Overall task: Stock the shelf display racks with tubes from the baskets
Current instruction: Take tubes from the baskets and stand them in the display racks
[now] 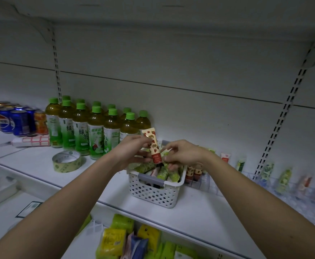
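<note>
Head view shows both hands over a white perforated basket (153, 195) that stands on the shelf (199, 208), right of the green tea bottles (95, 131); the left hand (132, 152) pinches a strawberry-printed tube (153, 146) and holds it upright above the basket, so its grip is closed on that tube; the right hand (181, 153) reaches into the basket with curled fingers and seems to grasp a green tube (167, 153), but I cannot tell this surely. Many tubes still lie in the basket; in the clear display racks (265, 184) to the right some tubes (285, 179) already stand, with gaps between them. I judge the stocking is partly done and much remains. A tape roll (66, 161) lies at the left.
</note>
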Motion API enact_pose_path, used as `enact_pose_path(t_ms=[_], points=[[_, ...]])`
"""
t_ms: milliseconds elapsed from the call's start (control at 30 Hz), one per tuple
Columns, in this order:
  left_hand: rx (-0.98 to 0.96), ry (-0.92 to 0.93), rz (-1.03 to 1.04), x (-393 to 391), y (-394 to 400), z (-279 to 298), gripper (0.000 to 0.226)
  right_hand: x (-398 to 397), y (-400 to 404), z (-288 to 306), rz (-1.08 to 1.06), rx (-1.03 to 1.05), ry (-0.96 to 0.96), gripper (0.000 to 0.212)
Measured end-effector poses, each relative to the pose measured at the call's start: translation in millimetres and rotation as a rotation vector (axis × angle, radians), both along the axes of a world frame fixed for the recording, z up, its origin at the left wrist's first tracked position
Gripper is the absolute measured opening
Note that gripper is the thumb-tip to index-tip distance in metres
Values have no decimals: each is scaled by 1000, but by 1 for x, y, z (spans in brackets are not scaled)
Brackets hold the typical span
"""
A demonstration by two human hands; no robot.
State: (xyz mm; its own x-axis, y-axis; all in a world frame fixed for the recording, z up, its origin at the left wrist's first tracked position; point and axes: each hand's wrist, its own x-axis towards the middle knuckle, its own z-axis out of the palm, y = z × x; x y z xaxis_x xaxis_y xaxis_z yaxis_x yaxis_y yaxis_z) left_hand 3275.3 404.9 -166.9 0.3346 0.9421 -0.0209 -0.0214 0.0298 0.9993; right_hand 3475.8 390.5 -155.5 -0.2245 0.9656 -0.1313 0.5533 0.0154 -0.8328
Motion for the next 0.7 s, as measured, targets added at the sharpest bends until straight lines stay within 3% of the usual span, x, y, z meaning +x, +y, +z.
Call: enact_pose_path(t_ms=[100,200,333,467,700], points=[[2,-35,8,3,-4,6,27,3,-7,5,-60,167,-100,14],[23,-62,18,10,-7,13,27,12,-13,15,-143,285,-83,6],[77,-104,-15,20,-12,23,15,32,-21,35,-256,399,-17,7],[158,-71,-38,32,-18,34,24,57,-32,52,-320,476,47,12],[319,87,18,67,-25,48,8,100,-54,64,-399,546,-42,12]])
